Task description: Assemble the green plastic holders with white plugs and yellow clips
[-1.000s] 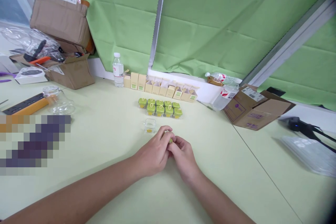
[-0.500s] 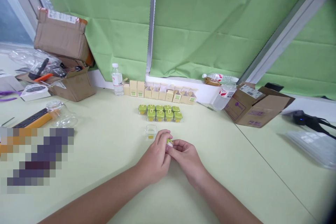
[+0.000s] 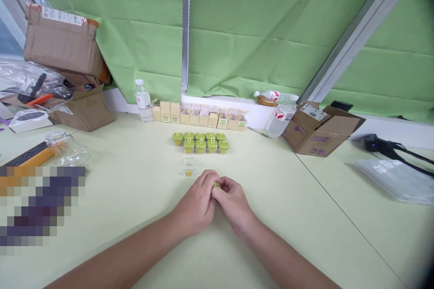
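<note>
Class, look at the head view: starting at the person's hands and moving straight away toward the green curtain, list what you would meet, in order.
Both hands closed on a small green piece → clear cube → green-lidded cubes → row of cream boxes → green curtain.

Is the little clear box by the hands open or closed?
Open. The clear box has no green lid, unlike the lidded ones behind it.

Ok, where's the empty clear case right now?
In the head view the clear case sits on the table just beyond the left hand, in front of the cluster of green-lidded cases.
</note>
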Tool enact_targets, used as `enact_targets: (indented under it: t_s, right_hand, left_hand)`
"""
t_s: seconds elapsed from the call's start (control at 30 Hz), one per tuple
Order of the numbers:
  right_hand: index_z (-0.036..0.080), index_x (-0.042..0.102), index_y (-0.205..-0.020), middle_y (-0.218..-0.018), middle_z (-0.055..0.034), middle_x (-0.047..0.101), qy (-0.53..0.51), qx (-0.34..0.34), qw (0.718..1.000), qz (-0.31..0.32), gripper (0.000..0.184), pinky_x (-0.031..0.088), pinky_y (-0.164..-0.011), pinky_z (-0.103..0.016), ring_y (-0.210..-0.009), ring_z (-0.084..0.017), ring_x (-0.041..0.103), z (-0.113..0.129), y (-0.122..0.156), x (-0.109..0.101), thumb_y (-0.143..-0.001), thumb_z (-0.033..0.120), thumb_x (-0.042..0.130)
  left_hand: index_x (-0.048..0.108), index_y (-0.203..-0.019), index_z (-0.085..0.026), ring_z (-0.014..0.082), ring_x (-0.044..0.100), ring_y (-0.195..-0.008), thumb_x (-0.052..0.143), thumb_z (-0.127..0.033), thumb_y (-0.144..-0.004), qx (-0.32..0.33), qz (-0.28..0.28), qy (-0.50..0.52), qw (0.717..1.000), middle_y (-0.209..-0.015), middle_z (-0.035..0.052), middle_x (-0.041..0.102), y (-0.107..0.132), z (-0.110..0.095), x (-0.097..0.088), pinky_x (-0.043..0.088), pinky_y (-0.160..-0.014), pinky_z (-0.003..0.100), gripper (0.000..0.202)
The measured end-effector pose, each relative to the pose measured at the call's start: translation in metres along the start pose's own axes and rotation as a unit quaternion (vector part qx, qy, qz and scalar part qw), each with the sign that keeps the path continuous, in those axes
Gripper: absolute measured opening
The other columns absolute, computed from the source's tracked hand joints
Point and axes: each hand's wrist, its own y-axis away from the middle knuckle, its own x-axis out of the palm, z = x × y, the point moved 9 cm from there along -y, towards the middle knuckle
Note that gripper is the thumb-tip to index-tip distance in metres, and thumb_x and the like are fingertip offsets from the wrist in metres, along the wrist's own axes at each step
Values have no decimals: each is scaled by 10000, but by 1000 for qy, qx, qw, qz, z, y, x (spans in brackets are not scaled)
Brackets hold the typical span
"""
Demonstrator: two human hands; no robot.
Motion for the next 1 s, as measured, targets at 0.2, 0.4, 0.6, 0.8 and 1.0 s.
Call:
enact_targets:
  t_s: [0.2,0.4,0.6,0.8,1.0]
  right_hand:
    - [204,545,-709,-618,50,530,-8,32,992,119,72,451,-512,-252,-567,-133,509,5,0,5,-662,249,576]
    - [218,607,-828,-689,35,519,99,-18,985,139,106,475,-515,-258,-605,-139,520,13,-8,-20,-774,291,553]
    - [239,667,-926,-833,-3,582,325,-188,923,80,170,473,-668,-300,-721,-161,565,34,-2,-23,-768,210,611]
    - [231,641,-1085,-942,-57,585,382,-312,870,12,299,499,-767,-340,-844,-210,599,50,6,-26,-790,187,620]
    - [247,666,-1109,-935,-73,620,455,-258,852,-15,283,500,-850,-421,-934,-266,604,32,-20,-46,-832,240,610]
  left_hand:
    - [409,-1267,-240,218,523,-1109,475,-13,-808,-26,49,16,998,-1253,81,490,4,11,-10,468,-928,353,517]
    - [465,-1270,-277,190,590,-940,582,-225,-890,-85,63,-4,994,-1174,43,578,7,32,-25,502,-814,330,401]
    - [517,-1230,-280,190,590,-965,650,-259,-862,-83,40,-1,996,-1166,38,591,4,38,-28,514,-820,331,392]
    - [520,-1242,-265,205,553,-1085,642,-262,-874,-53,-28,-3,998,-1233,66,544,1,31,-39,531,-836,321,387]
    - [531,-1223,-257,168,578,-878,666,-266,-859,-68,-34,-32,997,-1173,52,586,1,33,-43,513,-744,317,388]
